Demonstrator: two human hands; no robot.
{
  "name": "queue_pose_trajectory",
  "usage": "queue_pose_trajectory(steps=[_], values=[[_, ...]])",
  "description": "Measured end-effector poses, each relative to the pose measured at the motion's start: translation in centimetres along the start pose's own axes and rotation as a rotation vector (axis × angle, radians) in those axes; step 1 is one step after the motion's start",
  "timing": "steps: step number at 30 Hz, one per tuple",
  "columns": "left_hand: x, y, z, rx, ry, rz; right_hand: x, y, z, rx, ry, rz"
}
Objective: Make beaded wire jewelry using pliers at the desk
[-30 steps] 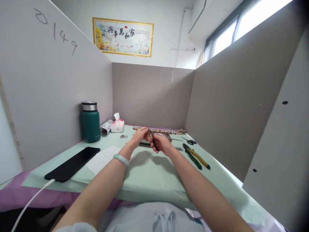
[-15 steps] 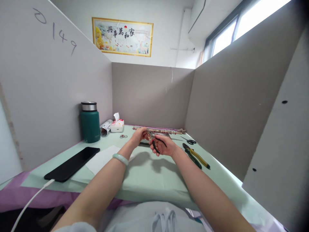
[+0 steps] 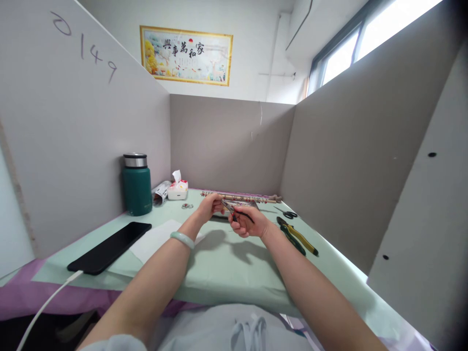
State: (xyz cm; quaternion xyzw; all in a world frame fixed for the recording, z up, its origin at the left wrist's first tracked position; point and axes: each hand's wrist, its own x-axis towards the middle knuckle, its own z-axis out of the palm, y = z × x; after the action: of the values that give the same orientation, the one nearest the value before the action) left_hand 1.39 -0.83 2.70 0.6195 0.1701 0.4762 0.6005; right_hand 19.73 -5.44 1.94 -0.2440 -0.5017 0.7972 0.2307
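My right hand is closed round a pair of small black-handled pliers, whose tips point left toward my left hand. My left hand is pinched shut on a tiny piece that I cannot make out, held right at the plier tips. Both hands hover just above the pale green mat, near the middle of the desk. A green bangle sits on my left wrist. Behind the hands lies a long string of beads.
Green-and-yellow pliers and small scissors lie to the right. A black phone on a white cable, a sheet of white paper, a green flask, a tissue pack and small rings lie left. Grey partition walls enclose the desk.
My right hand has turned so the plier handles now swing out to the right and lie flatter. My left hand has stayed pinched at the tips, almost still.
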Motion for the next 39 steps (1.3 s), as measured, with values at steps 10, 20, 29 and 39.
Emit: queue_pose_trajectory(steps=[10, 20, 29, 39], values=[[0.7, -0.31, 0.12, 0.122, 0.137, 0.05, 0.47, 0.09, -0.07, 0.076, 0.089, -0.114], [0.46, -0.34, 0.15, 0.083, 0.11, 0.052, 0.31, 0.02, 0.59, 0.023, 0.17, -0.121], [0.57, -0.53, 0.05, 0.029, 0.082, 0.03, 0.28, 0.04, 0.47, 0.006, 0.11, -0.134], [0.67, -0.74, -0.03, 0.131, 0.089, 0.031, 0.35, 0.04, 0.18, 0.052, 0.138, -0.152]])
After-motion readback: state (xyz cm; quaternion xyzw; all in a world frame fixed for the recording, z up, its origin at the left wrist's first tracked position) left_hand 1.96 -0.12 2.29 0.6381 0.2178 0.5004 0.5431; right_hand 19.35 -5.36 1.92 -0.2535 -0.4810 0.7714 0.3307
